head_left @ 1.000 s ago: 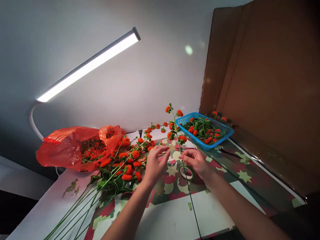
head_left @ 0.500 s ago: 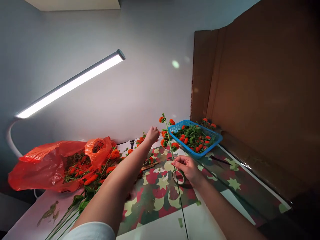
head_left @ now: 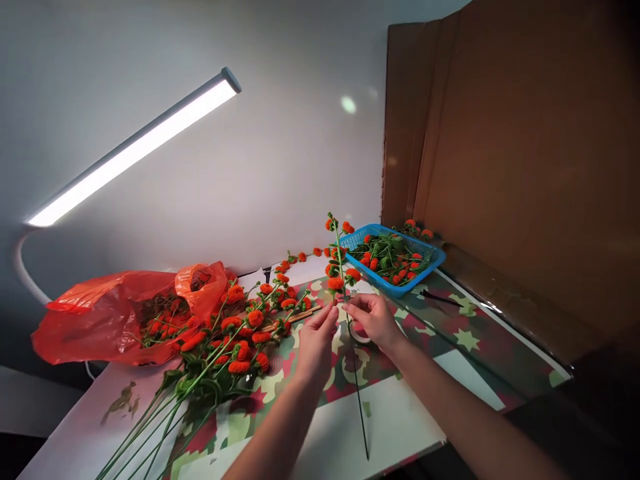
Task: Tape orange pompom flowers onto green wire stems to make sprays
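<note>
My right hand [head_left: 374, 323] pinches a long, thin artificial flower stem [head_left: 357, 390], which stands nearly upright with several small orange pompom blooms and green leaves on its upper part. My left hand [head_left: 317, 333] is close beside it, thumb and fingers closed below a single orange flower [head_left: 335, 285], apparently on its short stalk. The flower is right against the stem, just under the other blooms. Partly covered by my right hand, a roll of tape [head_left: 361, 333] lies on the table behind the stem.
Finished-looking orange flower stems [head_left: 240, 350] lie in a pile at left, beside a red plastic bag [head_left: 90, 327] of blooms. A blue basket [head_left: 400, 291] with more flowers stands at back right. Dark scissors [head_left: 440, 298] lie near it. A lamp [head_left: 135, 150] shines above; cardboard [head_left: 500, 133] rises at right.
My left hand has come back from the flowers at the rear to the stem, now with an orange flower in its fingers. My right hand still holds the stem. The view has shifted slightly.
</note>
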A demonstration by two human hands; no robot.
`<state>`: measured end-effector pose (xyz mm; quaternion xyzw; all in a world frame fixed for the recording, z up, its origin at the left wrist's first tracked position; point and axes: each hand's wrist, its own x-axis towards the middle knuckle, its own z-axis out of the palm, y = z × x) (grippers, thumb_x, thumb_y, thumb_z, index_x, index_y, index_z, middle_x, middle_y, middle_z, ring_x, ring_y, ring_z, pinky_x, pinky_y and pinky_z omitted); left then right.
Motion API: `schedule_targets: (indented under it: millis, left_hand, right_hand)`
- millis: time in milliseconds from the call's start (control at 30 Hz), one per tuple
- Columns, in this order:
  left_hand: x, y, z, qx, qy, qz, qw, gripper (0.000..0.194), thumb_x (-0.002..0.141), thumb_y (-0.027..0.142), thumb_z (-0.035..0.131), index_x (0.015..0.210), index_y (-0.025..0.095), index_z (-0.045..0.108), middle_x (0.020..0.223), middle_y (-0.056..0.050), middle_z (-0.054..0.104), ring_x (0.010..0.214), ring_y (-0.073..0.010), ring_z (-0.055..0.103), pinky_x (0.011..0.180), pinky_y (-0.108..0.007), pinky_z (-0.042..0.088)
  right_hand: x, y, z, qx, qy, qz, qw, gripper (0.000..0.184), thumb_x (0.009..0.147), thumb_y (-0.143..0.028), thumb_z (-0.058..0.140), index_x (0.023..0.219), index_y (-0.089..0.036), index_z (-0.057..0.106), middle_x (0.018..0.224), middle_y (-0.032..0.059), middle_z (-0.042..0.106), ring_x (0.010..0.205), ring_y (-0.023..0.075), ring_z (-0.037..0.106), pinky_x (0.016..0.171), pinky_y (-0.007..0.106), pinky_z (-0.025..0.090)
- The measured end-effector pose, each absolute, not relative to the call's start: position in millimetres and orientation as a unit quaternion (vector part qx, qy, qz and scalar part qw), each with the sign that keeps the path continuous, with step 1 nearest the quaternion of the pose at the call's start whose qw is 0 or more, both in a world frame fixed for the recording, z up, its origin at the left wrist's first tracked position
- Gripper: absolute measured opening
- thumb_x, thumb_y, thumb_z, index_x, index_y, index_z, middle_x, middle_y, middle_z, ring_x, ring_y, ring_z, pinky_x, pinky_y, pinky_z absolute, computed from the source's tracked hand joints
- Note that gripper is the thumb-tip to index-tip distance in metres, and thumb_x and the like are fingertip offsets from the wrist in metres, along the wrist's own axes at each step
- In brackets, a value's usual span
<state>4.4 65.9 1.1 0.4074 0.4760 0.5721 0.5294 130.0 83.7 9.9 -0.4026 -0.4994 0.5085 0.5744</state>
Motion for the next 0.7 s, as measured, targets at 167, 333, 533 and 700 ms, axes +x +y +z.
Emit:
schedule_targets:
  millis: [167,333,533,700]
  left_hand:
    - [16,49,-3,0.291,0.455,0.619,0.571,0.052,0.055,0.032,0.081,0.103,0.016,0.068,0.063,0.002,0.06,0.055,-0.0063,0.05,0.057,-0.02,0.041]
    - [16,47,-1,0.284,0.491,0.613,0.55,0.039,0.051,0.035,0.081,0.08,0.013,0.07,0.06,0.001,0.06,0.048,-0.0068,0.048,0.044,-0.019,0.036]
    - [19,41,1,0.371,0.495,0.613,0.492,0.026,0.06,0.033,0.076,0.078,0.014,0.074,0.072,-0.005,0.071,0.068,-0.0164,0.062,0.063,-0.025,0.047]
    - [18,37,4,0.412,0.504,0.607,0.456,0.025,0.064,0.029,0.073,0.087,0.017,0.075,0.086,-0.006,0.074,0.081,-0.0219,0.065,0.074,-0.03,0.05]
  right_hand:
    - [120,77,11,-0.425,-0.501,0.49,0.573,0.027,0.065,-0.04,0.066,0.057,-0.016,0.057,0.052,-0.002,0.048,0.049,0.0104,0.04,0.046,0.024,0.033]
    - [117,76,10,-0.442,-0.5,0.474,0.574,0.026,0.065,-0.039,0.064,0.056,-0.016,0.057,0.051,-0.0022,0.049,0.047,0.0101,0.04,0.045,0.024,0.033]
    - [117,74,9,-0.439,-0.509,0.462,0.579,0.021,0.067,-0.035,0.063,0.059,-0.016,0.06,0.056,0.0004,0.057,0.051,0.012,0.047,0.051,0.025,0.038]
    - [116,72,7,-0.443,-0.516,0.446,0.582,0.019,0.069,-0.033,0.062,0.061,-0.016,0.062,0.059,0.0024,0.061,0.057,0.0143,0.052,0.055,0.027,0.042]
